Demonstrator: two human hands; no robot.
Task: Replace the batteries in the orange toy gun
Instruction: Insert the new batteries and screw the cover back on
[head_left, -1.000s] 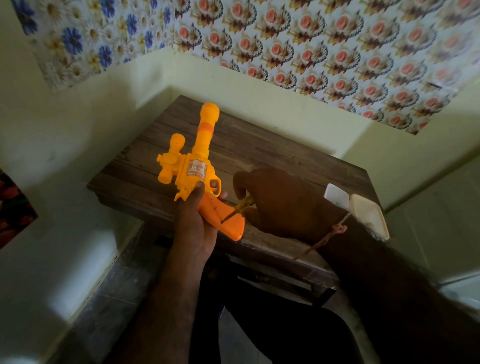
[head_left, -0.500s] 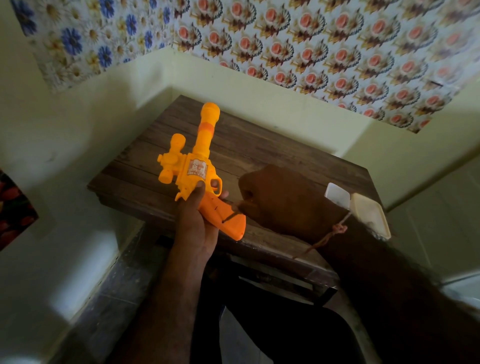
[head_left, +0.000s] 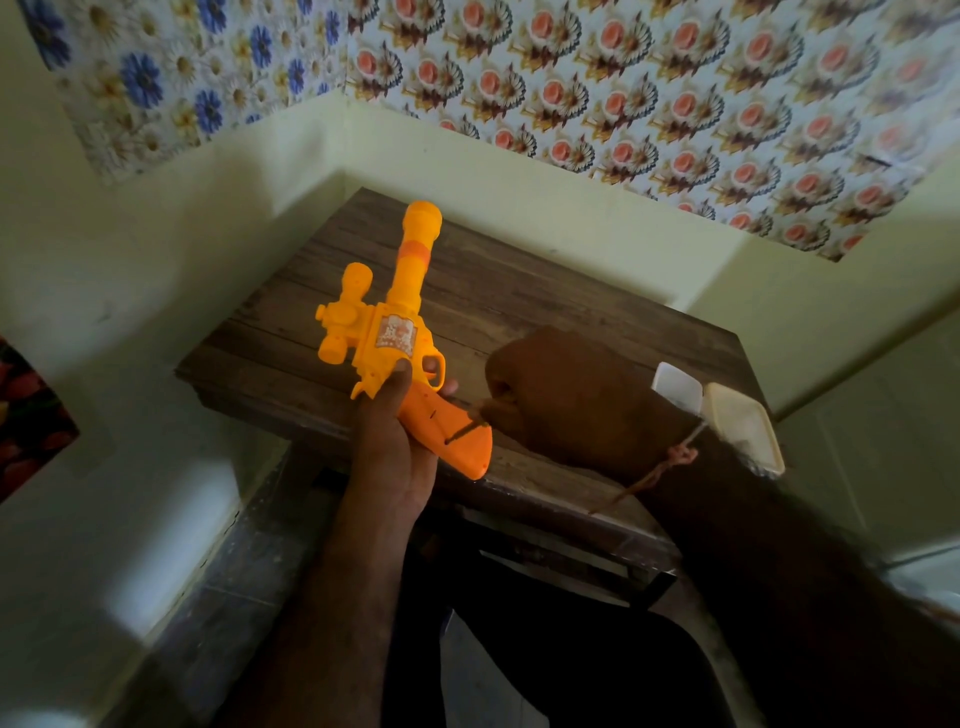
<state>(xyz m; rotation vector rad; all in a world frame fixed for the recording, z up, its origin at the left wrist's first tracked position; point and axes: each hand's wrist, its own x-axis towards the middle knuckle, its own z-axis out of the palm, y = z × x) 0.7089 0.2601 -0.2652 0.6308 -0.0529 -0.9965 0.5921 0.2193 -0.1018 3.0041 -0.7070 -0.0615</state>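
Observation:
The orange toy gun (head_left: 397, 317) is held above a small wooden table (head_left: 519, 291), barrel pointing away from me. My left hand (head_left: 392, 441) grips it around the handle, thumb just below the trigger guard. My right hand (head_left: 576, 400) is closed around a small screwdriver (head_left: 467, 428). Only the screwdriver's thin dark shaft shows, and its tip sits against the side of the gun's darker orange handle (head_left: 452, 431). No batteries are visible.
A white plastic container (head_left: 743, 421) with a small white lid or tray (head_left: 675, 387) beside it stands at the table's right edge, partly behind my right wrist. The table sits in a wall corner. My dark-clad legs are below the table's near edge.
My right hand has rolled so the screwdriver's yellow handle, visible a second ago, is now hidden in the fist. The gun and my left hand have stayed almost still.

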